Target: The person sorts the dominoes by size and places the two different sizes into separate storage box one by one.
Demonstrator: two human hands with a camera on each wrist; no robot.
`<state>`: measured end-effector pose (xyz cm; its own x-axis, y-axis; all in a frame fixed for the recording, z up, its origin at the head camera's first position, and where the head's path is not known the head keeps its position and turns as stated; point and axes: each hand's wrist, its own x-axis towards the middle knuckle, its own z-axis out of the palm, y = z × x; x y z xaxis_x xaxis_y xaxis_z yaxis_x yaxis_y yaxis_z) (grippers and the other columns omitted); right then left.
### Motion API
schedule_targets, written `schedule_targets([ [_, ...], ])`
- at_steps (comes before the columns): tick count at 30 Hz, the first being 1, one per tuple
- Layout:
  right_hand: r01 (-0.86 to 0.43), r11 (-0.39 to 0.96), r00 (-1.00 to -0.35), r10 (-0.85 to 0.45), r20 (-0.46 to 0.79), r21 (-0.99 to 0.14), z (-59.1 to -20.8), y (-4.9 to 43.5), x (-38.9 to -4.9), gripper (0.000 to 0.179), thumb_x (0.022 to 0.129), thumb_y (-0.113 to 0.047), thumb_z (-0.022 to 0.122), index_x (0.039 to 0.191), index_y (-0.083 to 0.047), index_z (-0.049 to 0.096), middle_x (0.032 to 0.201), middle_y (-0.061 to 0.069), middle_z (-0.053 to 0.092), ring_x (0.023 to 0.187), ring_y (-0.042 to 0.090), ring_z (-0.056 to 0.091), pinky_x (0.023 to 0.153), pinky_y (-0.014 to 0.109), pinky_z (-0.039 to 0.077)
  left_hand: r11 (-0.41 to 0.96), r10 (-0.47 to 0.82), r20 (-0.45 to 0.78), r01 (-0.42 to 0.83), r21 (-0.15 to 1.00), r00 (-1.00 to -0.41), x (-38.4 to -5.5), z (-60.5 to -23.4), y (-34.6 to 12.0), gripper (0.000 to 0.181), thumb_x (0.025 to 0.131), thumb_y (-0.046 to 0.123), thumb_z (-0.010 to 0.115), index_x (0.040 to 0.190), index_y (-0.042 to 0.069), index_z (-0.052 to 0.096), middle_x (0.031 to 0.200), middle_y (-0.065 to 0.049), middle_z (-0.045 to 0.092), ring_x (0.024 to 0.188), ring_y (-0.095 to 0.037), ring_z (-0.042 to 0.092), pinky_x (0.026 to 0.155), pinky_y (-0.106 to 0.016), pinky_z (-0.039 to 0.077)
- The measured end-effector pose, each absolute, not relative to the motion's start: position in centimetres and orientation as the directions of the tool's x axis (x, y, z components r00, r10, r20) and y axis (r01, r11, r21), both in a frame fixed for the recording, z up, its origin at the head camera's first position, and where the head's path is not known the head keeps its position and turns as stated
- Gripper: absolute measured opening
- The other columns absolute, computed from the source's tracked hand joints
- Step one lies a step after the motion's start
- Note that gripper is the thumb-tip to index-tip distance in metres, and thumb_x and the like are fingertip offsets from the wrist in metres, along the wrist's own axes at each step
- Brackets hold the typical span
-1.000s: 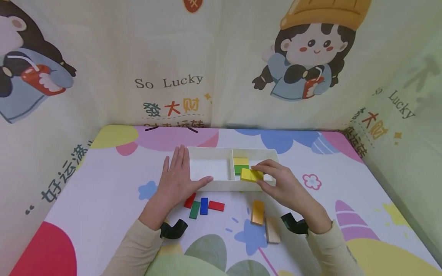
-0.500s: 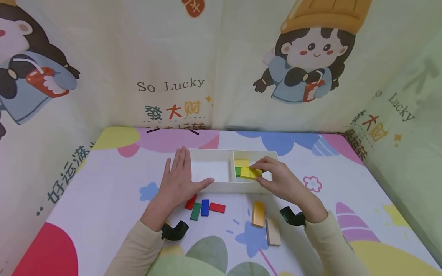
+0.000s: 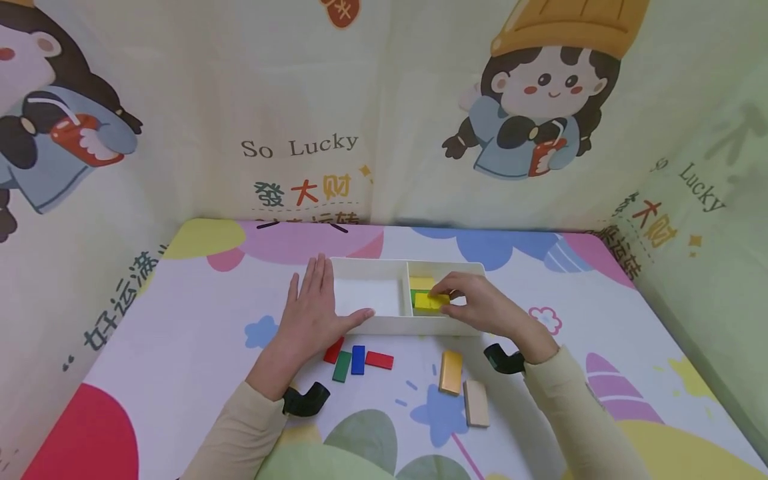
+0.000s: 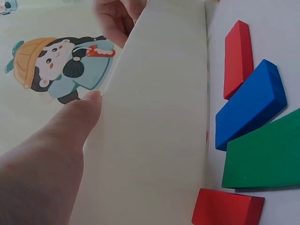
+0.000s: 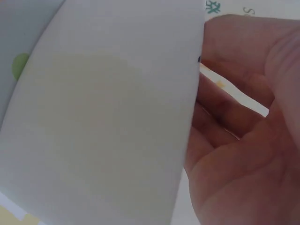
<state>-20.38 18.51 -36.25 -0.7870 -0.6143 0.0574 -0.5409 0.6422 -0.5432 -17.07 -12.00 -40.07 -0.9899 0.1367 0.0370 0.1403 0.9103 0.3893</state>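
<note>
A white two-compartment box (image 3: 414,326) stands crosswise in front of me. My left hand (image 3: 309,310) lies along its left end with straight fingers, the thumb on the front rim; the left wrist view shows the thumb (image 4: 89,110) right at that rim. Down in the right compartment, my right hand (image 3: 483,303) pinches yellow blocks (image 3: 427,302) with a seam between them, low over a green block. Behind them lies a paler yellow block (image 3: 422,283). In the right wrist view, the box wall (image 5: 103,122) hides the fingertips of the right hand (image 5: 243,140) and the blocks.
Before the box lie a red block (image 3: 380,360), a blue block (image 3: 358,360), a green block (image 3: 342,367) and another red block (image 3: 333,350). Further right lie an orange block (image 3: 451,372) and a plain wooden block (image 3: 477,403). A printed cloth (image 3: 408,133) hangs behind the table.
My right hand has lowered the yellow blocks into the right compartment and shifted them left toward the divider, over the green block. My left hand stays at the box's left end.
</note>
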Motion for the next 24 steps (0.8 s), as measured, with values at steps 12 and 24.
schedule_targets([
  [12, -0.466, 0.678, -0.772, -0.625, -0.112, -0.569, -36.5, 17.7, -22.1, 0.028, 0.088, -0.008, 0.073, 0.116, -0.008, 0.069, 0.116, 0.007, 0.07, 0.102, 0.021, 0.064, 0.093, 0.039, 0.057, 0.91, 0.133, 0.047, 0.141, 0.391, -0.99, -17.1, -40.1, -12.1, 0.122, 0.079, 0.077, 0.057, 0.158, 0.0, 0.005, 0.167, -0.018, 0.002, 0.155, -0.036, 0.0, 0.123, -0.062, 0.003],
  [24, -0.471, 0.657, -0.744, -0.654, -0.135, -0.588, -37.1, 17.4, -22.8, 0.029, 0.087, -0.006, 0.074, 0.115, -0.009, 0.069, 0.115, 0.005, 0.07, 0.1, 0.02, 0.064, 0.091, 0.035, 0.058, 0.914, 0.136, 0.015, 0.131, 0.383, -0.991, -17.2, -40.0, -12.2, 0.121, 0.081, 0.08, 0.052, 0.158, 0.002, 0.002, 0.168, -0.016, -0.001, 0.156, -0.032, -0.003, 0.124, -0.058, 0.0],
])
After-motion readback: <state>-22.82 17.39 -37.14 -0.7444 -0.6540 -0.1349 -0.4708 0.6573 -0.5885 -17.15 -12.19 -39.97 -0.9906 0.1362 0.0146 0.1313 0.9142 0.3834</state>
